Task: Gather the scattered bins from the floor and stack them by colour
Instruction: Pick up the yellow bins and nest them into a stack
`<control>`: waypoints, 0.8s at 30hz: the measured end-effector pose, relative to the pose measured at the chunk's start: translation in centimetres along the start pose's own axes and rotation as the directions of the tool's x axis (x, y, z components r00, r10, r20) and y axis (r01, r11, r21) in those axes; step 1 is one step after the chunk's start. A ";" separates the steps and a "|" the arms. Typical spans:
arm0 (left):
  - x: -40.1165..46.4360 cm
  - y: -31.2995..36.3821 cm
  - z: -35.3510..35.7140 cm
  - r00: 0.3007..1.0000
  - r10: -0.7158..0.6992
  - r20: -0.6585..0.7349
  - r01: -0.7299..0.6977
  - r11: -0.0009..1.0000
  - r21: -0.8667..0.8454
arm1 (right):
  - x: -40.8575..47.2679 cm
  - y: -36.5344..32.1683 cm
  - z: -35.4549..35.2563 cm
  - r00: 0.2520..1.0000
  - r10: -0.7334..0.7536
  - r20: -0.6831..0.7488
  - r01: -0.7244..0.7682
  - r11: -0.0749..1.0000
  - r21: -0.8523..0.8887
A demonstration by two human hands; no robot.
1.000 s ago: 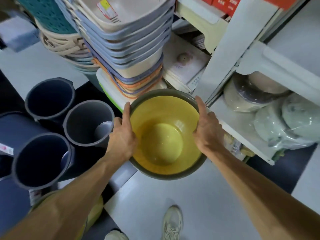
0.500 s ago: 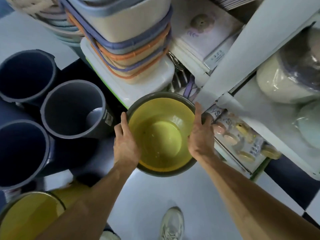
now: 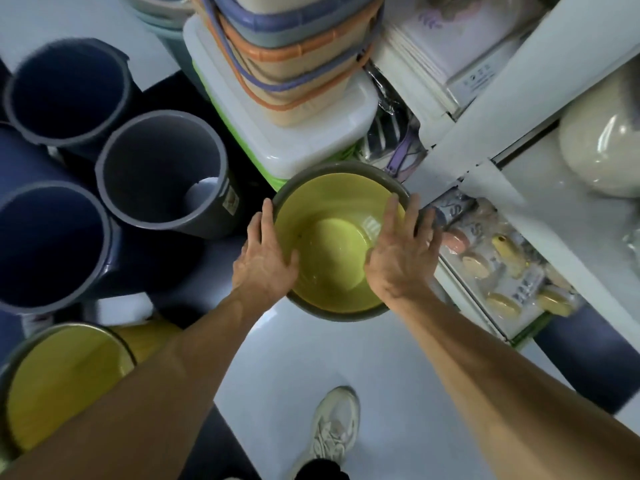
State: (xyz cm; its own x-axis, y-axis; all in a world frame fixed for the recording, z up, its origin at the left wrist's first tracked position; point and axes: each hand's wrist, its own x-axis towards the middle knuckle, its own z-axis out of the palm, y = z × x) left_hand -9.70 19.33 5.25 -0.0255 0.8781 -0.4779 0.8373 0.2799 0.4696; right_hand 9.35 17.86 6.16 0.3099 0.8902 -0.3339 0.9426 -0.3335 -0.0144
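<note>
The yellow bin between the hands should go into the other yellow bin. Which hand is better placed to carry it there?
Probably the left hand: it rests on the near bin's left rim, and the other yellow bin stands lower left.

Bin point(image 3: 332, 261) between the fingers point(image 3: 266, 216): yellow inside, grey rim. Second bin point(image 3: 65, 382), well left of the fingers: same yellow with grey rim. Tall bin point(image 3: 152, 168) beyond the left fingers: grey throughout. Two bins further left point(image 3: 65, 88) point(image 3: 41, 244): dark navy inside, grey rims. Stacked baskets point(image 3: 294, 64) beyond the fingertips: beige with purple and orange rims. Box point(image 3: 311, 133) beneath them: white over green. Floor point(image 3: 304, 368): pale grey with dark tiles.
</note>
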 end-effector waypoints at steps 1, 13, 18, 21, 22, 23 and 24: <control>-0.8 -0.3 -0.3 1.000 -0.015 -0.003 0.015 1.000 0.010 | -0.7 -0.7 -0.1 0.998 -0.054 -0.014 0.054 0.999 0.005; -12.1 -17.7 -7.4 0.980 -0.194 -0.045 0.199 0.969 0.143 | -11.7 -12.6 1.9 0.948 -0.309 -0.082 0.316 0.944 0.097; -15.6 -26.9 -10.8 0.956 -0.284 -0.077 0.293 0.944 0.151 | -17.1 -19.8 5.0 0.905 -0.412 -0.106 0.425 0.889 0.171; -16.6 -32.1 -11.3 0.936 -0.340 -0.091 0.350 0.926 0.140 | -20.0 -24.1 7.5 0.887 -0.461 -0.022 0.452 0.858 0.243; -16.8 -33.8 -11.2 0.931 -0.352 -0.099 0.363 0.922 0.138 | -20.7 -25.4 8.4 0.880 -0.474 -0.003 0.458 0.848 0.267; -16.8 -35.4 -11.0 0.926 -0.359 -0.112 0.373 0.918 0.139 | -21.4 -26.7 9.4 0.875 -0.484 0.023 0.458 0.840 0.291; -16.8 -36.8 -10.7 0.922 -0.366 -0.128 0.382 0.913 0.143 | -21.9 -27.8 10.4 0.869 -0.492 0.056 0.452 0.835 0.315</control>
State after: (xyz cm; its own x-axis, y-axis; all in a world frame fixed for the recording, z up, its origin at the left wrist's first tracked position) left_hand -45.93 -1.55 3.90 -0.3997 0.7565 -0.5177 0.8327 0.5358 0.1399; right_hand -24.90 4.40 4.10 -0.2013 0.9201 -0.3360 0.8876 0.0262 -0.4599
